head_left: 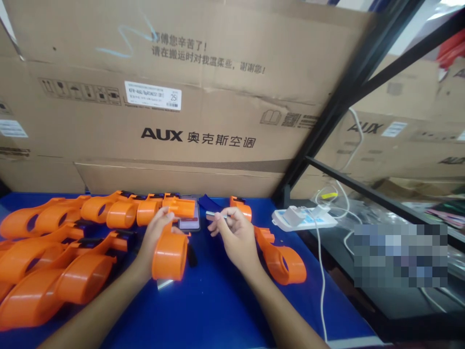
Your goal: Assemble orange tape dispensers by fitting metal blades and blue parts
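Note:
My left hand (154, 235) is closed around an orange plastic part (170, 257) with a wide ring at its lower end and a ribbed block at the top. A small silver metal piece (210, 214) is pinched between the thumb and fingers of my right hand (238, 237), just right of that block and apart from it. Beyond my hands, a phone (191, 225) lies on the blue table (214, 310). Beside my right hand rest two similar orange parts, one ring part (290, 266) nearer and another part (243, 209) farther back.
Several orange ring parts (85, 278) with dark ends lie in rows at the left. A white power strip (308, 220) with cables sits at the right by a black metal frame (327, 111). A large cardboard box (218, 104) stands behind the table.

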Demonstrator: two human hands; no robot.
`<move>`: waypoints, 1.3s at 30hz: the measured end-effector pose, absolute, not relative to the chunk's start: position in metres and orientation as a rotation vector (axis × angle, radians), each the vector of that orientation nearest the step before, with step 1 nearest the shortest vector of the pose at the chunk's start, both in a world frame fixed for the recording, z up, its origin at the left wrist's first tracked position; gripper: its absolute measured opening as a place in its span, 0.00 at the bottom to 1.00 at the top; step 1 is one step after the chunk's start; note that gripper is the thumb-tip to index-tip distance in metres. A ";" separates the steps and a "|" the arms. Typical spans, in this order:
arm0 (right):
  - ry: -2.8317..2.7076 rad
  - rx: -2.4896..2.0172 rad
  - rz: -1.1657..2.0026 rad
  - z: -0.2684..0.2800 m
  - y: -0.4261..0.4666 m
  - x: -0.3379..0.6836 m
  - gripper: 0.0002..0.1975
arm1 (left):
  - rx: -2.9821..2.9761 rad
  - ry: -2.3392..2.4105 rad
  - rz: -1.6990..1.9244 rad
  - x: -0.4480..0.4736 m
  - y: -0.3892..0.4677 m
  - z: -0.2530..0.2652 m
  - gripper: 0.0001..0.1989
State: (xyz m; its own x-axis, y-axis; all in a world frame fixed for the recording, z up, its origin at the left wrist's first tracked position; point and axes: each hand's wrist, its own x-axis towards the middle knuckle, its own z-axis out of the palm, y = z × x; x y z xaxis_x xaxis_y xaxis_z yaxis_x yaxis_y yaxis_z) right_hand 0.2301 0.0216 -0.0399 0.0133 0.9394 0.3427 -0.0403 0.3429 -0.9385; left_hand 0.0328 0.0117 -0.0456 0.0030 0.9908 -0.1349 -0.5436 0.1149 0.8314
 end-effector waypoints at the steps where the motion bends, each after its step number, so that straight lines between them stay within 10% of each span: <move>1: -1.296 -0.894 1.004 -0.039 0.023 0.230 0.13 | 0.716 0.897 1.364 0.035 0.010 -0.047 0.22; 14: -1.231 -0.812 1.170 -0.037 0.020 0.226 0.14 | 0.779 0.953 1.302 0.045 0.001 -0.052 0.38; 39: -1.290 -0.819 1.196 -0.043 0.023 0.227 0.14 | 0.889 0.999 1.426 0.042 0.003 -0.057 0.34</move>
State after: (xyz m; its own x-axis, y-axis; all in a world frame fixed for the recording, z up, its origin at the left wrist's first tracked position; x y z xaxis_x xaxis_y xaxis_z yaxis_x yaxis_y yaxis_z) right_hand 0.2270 0.0229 -0.0427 -0.1188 0.9568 0.2653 -0.1926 0.2399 -0.9515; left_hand 0.0420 0.0034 -0.0568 -0.0904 0.9957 -0.0181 -0.3568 -0.0154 0.9340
